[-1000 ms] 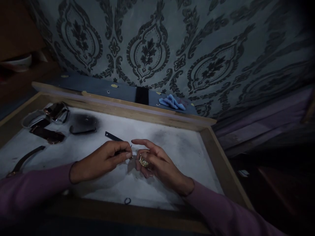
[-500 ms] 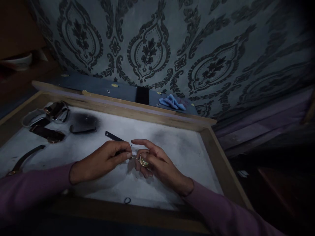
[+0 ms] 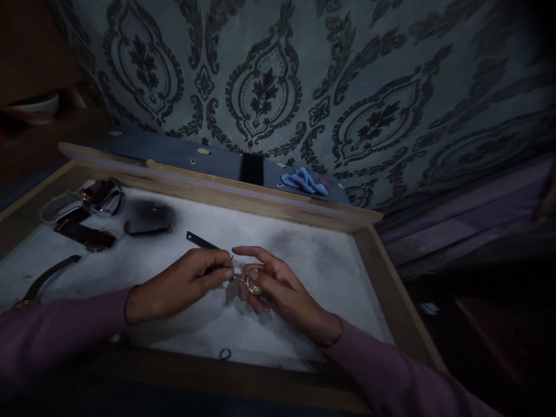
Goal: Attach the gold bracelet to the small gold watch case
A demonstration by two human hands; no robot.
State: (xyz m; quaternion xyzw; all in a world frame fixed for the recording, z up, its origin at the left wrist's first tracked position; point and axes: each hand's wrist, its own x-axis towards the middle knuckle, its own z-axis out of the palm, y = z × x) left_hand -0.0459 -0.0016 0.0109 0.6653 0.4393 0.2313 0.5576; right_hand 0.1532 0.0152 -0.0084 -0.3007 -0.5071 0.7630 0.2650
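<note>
In the head view, a small gold-rimmed watch case with a glittering face is gripped by my right hand, between thumb and curled fingers. That hand's index finger stretches out to the left, above the case. My left hand is closed in a pinch on a thin metal rod, whose far end meets the left edge of the watch case. The rod's other end is hidden in the fingers. Behind the left hand, a dark flat strip with a hole in its end shows in part.
A wooden tray with a white bottom surrounds the work. Several watches and a dark strap lie at its left. A small black open ring is at the front edge. Beyond the tray lies a blue cloth.
Both hands keep their hold in nearly the same place. The watch case has tilted slightly, so its face catches the light differently.
</note>
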